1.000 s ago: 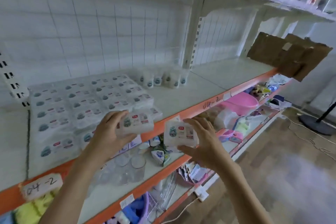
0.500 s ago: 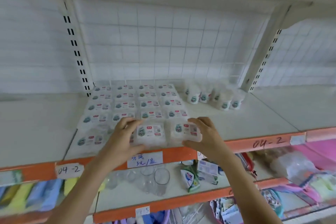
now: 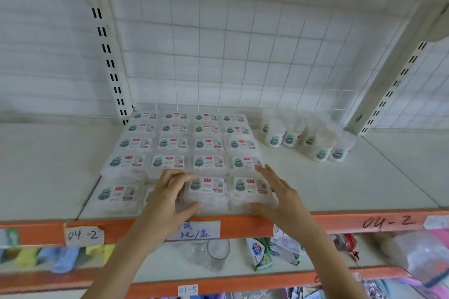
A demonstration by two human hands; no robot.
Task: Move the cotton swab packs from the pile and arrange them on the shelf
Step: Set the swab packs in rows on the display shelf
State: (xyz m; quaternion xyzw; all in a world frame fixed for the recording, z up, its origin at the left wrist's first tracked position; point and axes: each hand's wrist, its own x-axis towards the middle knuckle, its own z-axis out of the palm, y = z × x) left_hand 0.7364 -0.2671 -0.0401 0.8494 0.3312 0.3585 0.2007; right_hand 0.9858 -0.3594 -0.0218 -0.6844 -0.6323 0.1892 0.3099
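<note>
A white shelf (image 3: 340, 184) with an orange front edge holds flat, clear cotton swab packs (image 3: 184, 145) laid label-up in a grid of four columns and five rows, twenty packs visible on top. The grid seems to sit on further layers, though how many is too blurred to tell.

To the right of the grid, well apart from it, stands a cluster of round swab tubs (image 3: 308, 138), about seven visible; the back ones blur together.

Both bare forearms reach up from the bottom of the view to the front row. The left hand (image 3: 167, 199) grips the third front-row pack (image 3: 206, 189): its fingers curl over the pack's left side and partly cover the second pack, while the thumb presses the pack's near edge. The right hand (image 3: 279, 192) cups the fourth front-row pack (image 3: 250, 188) at the grid's right corner, with straight, spread fingers lying along its right side and the thumb against its near edge. Both packs rest on the shelf at the front edge, touching each other.

Handwritten paper labels (image 3: 83, 235) are stuck on the orange edge, two reading "04-2". On the lower shelf (image 3: 170, 264) are two clear glass cups (image 3: 213, 252), and a green and white packet (image 3: 258, 253) stands just to their right.
</note>
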